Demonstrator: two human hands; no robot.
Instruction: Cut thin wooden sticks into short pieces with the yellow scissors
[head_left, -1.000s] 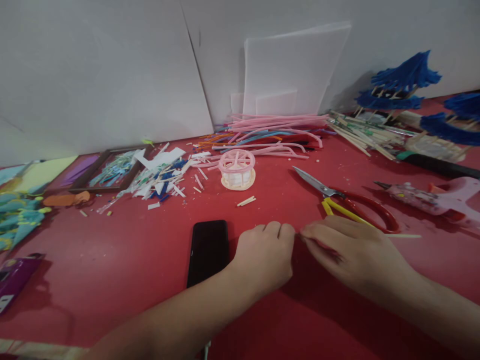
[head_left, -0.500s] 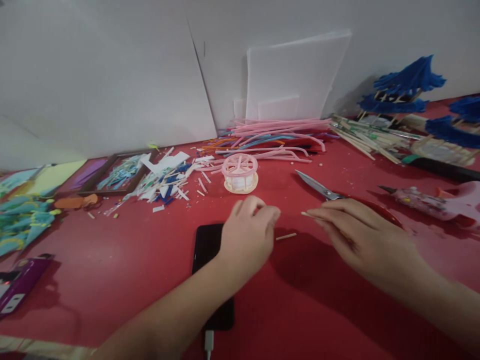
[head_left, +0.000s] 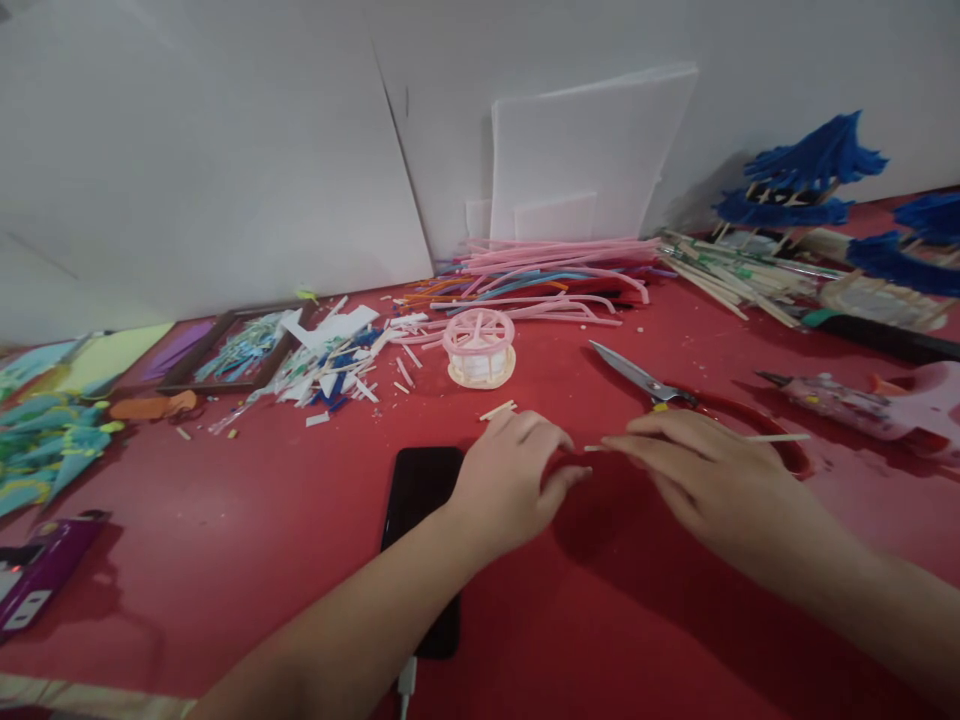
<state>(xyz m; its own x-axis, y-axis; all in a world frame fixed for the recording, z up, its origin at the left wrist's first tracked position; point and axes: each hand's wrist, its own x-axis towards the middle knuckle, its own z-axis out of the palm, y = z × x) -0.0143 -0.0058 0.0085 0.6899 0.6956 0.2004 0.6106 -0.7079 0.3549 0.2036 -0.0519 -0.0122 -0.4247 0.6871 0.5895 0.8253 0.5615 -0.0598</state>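
Note:
A thin wooden stick (head_left: 780, 437) runs through my right hand (head_left: 697, 460). Its short end pokes out past the fingertips and its longer end sticks out behind the hand. My left hand (head_left: 517, 480) is just left of that short end, its thumb and forefinger apart with nothing seen between them. Beyond my left knuckles lie short cut stick pieces (head_left: 497, 410). Behind them stands a small round model (head_left: 480, 348) with a pink spoked wheel on top and a pale round base. Open-bladed scissors (head_left: 637, 375) with red handles lie beyond my right hand, which partly covers them.
A black phone (head_left: 420, 490) with a white cable lies under my left forearm. Paper and stick scraps (head_left: 337, 350) spread at the back left. Pink pipe strips (head_left: 555, 255) and wooden sticks (head_left: 735, 275) lie along the wall. A pink glue gun (head_left: 862, 400) rests at right.
The short stick that lay between my hands is gone from there, and short pieces now show beyond my left hand. My left hand has shifted slightly right, and its thumb and forefinger have parted.

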